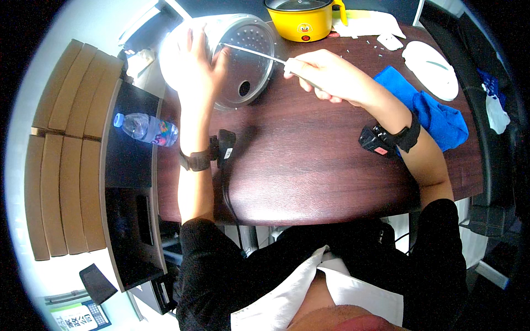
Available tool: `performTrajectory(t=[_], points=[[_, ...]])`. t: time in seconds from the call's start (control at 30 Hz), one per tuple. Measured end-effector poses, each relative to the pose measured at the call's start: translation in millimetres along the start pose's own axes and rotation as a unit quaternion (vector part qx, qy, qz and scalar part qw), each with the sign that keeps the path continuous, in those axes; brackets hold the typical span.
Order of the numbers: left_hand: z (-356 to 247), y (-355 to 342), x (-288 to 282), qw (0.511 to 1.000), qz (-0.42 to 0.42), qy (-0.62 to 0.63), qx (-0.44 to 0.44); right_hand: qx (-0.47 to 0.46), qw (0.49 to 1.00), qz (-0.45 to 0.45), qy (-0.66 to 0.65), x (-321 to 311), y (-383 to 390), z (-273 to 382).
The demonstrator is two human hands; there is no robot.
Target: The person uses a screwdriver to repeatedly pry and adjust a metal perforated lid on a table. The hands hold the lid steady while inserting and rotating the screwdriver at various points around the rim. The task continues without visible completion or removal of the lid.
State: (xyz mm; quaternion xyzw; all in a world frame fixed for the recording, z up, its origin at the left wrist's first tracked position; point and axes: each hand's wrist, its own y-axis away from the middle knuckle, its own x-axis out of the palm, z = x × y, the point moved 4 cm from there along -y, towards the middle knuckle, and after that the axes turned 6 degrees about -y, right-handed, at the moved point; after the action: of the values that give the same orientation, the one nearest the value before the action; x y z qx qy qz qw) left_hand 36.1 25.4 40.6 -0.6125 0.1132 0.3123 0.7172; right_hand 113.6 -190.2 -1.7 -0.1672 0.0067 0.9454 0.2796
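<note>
A white cylindrical appliance (171, 58) lies on its side at the far left of the table. Its grey round end (251, 60), with rows of small holes and a dark round opening, faces right. My left hand (199, 58) holds the cylinder, fingers spread over its side near the rim. In my closed right hand (323, 74) is a screwdriver (256, 53) with a pale handle, mostly covered by the fingers. Its long thin shaft points left across the round end, with the tip close to my left fingers. Whether the tip touches the appliance I cannot tell.
Behind stands a yellow electric pot (303, 25) with a glass lid. A white oval piece (432, 70) and a crumpled blue cloth (436, 118) lie at right, near small white scraps (390, 41). A plastic bottle (148, 129) and cardboard boxes (66, 149) are at left.
</note>
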Motion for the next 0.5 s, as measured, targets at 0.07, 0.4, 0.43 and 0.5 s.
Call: performTrajectory(t=[0.07,0.4,0.43,0.5], points=[[1,1,1,1.000,-0.001,-0.008,0.001,-0.185,0.942,-0.156,0.235,2,4,5],[4,2,4,1.000,0.000,-0.006,-0.004,-0.161,0.962,-0.133,0.178,7,3,1],[5,2,3,1.000,0.001,-0.009,-0.004,-0.061,0.994,-0.073,0.046,7,2,-5],[4,3,3,1.000,0.002,-0.012,-0.007,0.144,0.964,0.054,-0.217,16,14,6]])
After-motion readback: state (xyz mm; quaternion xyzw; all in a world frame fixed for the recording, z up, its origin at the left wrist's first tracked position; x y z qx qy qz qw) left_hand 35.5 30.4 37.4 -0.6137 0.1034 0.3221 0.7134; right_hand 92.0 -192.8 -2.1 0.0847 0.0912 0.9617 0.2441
